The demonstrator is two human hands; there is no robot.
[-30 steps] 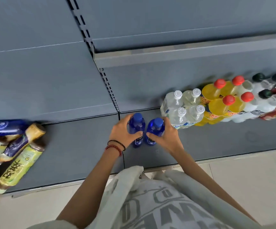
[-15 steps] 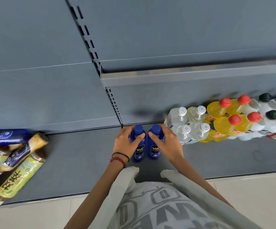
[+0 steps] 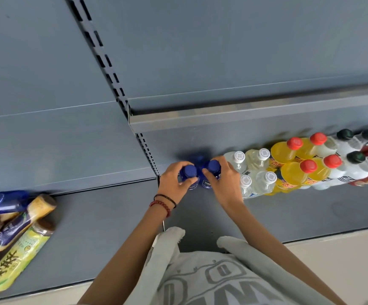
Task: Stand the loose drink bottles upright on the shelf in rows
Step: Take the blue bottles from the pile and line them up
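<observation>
At centre frame, two blue bottles stand upright and side by side on the grey shelf, close to the back panel. The left hand is curled around the left blue bottle, fingers wrapped over its shoulder just below the blue cap, thumb on the near side; grip closed on the bottle. The right hand is likewise clamped on the right blue bottle, fingers behind, thumb in front. The two bottles appear to touch or nearly touch; the exact contact is hidden by the fingers. Two bead bracelets, one dark and one red, sit on the left wrist. Immediately right of the right hand, clear bottles with white caps stand upright in two rows, followed towards the right edge by yellow bottles with red caps and pale bottles with dark caps. At lower left of the frame, several loose bottles lie on their sides in a heap on the shelf, well apart from the hands.
</observation>
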